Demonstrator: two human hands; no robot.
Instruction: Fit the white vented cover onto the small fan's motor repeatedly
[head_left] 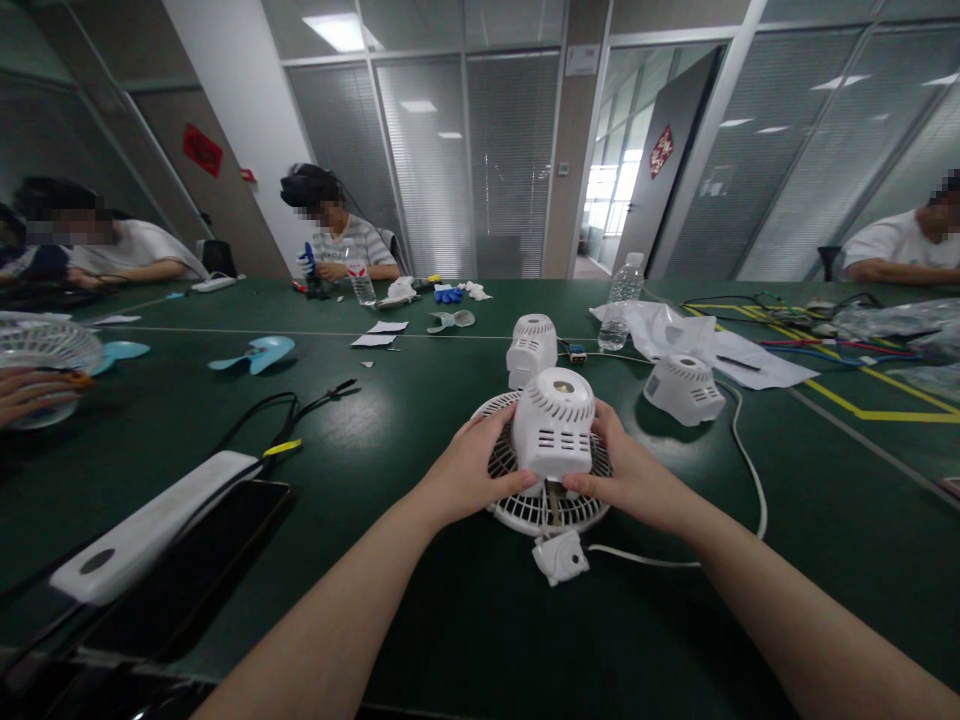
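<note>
A small white fan lies face down on the green table, its round grille against the surface. Both my hands grip its white motor housing, which points up. My left hand wraps the housing's left side with the thumb under it. My right hand clasps the right side. A white clip base sticks out toward me, and a white cord runs off to the right.
Two more white motor housings sit beyond. A water bottle, white sheets, blue fan blades and a white power strip over a black phone lie around. Other people sit at the far and left sides.
</note>
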